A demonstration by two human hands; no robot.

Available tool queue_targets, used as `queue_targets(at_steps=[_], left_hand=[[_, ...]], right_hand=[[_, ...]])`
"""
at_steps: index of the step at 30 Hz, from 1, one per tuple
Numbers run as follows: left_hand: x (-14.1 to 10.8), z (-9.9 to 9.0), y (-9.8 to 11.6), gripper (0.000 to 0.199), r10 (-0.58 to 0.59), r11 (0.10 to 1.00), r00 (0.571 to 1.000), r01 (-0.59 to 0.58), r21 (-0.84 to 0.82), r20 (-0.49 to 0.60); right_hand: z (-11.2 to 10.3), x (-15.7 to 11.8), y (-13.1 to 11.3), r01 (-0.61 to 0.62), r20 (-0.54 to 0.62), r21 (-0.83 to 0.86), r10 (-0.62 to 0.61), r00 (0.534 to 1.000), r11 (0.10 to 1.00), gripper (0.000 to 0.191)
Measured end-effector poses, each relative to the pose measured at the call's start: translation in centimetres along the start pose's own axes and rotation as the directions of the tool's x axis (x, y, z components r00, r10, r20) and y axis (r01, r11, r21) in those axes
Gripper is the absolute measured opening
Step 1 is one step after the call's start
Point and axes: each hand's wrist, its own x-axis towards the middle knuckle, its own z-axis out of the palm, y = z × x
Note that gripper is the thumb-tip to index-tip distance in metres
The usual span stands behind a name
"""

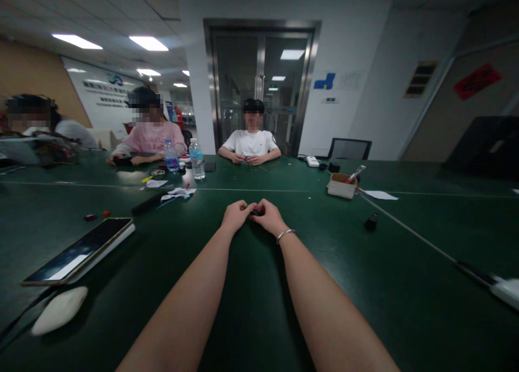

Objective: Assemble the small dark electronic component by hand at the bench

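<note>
Both my arms reach forward over the dark green table (259, 318). My left hand (236, 216) and my right hand (268, 217) meet at the fingertips, thumbs and fingers closed together. Between them is a small black object (255, 212), mostly covered by the fingers; its kind cannot be made out. Both hands appear to grip it. A silver bracelet (285, 236) circles my right wrist.
On the left lie a phone (81, 253) on a white box and a white mouse-like object (60, 311). Water bottles (197, 158) stand beyond. To the right are a small box (341, 186), a black clip-like item (370, 221) and a cable (405, 226). Several people sit across.
</note>
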Motion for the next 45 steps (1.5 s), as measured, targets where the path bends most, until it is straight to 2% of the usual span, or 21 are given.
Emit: queue_targets(at_steps=[6, 8, 11, 15, 21, 30, 38, 45], left_hand=[[0.2, 0.0, -0.2, 0.046, 0.013, 0.999, 0.999, -0.011, -0.043, 0.031], [0.2, 0.0, -0.3, 0.042, 0.048, 0.997, 0.998, -0.045, -0.069, 0.033], [0.2, 0.2, -0.5, 0.028, 0.103, 0.975, 0.994, -0.096, -0.2, 0.024], [0.5, 0.5, -0.9, 0.03, 0.069, 0.927, 0.997, -0.048, -0.371, 0.044], [1.0, 0.7, -1.6, 0.02, 0.096, 0.905, 0.99, -0.044, -0.423, 0.101], [0.2, 0.2, -0.7, 0.03, 0.034, 0.983, 0.999, -0.029, -0.18, 0.024], [0.1, 0.0, -0.5, 0.039, -0.013, 0.999, 1.0, 0.013, -0.029, -0.003], [-0.1, -0.1, -0.1, 0.046, -0.021, 0.999, 1.0, 0.02, 0.046, 0.012]], right_hand=[[0.0, 0.0, 0.1, -0.03, 0.014, 0.023, 0.03, 0.999, 0.999, 0.026], [0.0, 0.0, 0.3, -0.033, 0.012, 0.034, 0.032, 0.999, 0.999, 0.026], [0.1, 0.0, 0.4, -0.048, 0.014, 0.047, 0.047, 0.999, 0.998, 0.027], [0.0, 0.1, 0.5, -0.06, 0.015, 0.063, 0.059, 0.998, 0.996, 0.027], [0.1, 0.1, 0.6, -0.063, 0.001, 0.056, 0.063, 0.998, 0.996, 0.026], [0.2, 0.2, 0.5, 0.019, -0.006, -0.043, -0.019, 1.0, 0.999, 0.024], [0.3, 0.2, 0.3, 0.078, -0.01, -0.139, -0.08, 0.997, 0.987, 0.024], [0.2, 0.1, 0.2, 0.067, 0.001, -0.136, -0.068, 0.998, 0.988, 0.022]])
